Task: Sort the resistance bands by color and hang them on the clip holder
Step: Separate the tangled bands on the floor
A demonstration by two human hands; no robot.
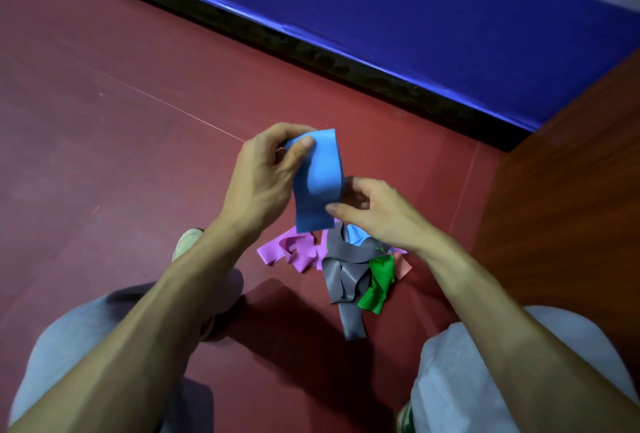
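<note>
Head view looks down on both hands holding 1 blue band (318, 183) above the red floor (138, 155). Left hand (263, 176) pinches the band's upper end between thumb and curled fingers. Right hand (377, 214) pinches its lower right edge, fingers bent round it. Below them a heap of bands lies on the floor between the person's knees: purple (294, 250) on the left, grey (346, 273) in the middle, green (379, 283) and pink (403, 266) on the right, more blue tucked under the right hand. A blue wall (450, 17) runs behind, and a wooden panel (571, 173) stands at right.
</note>
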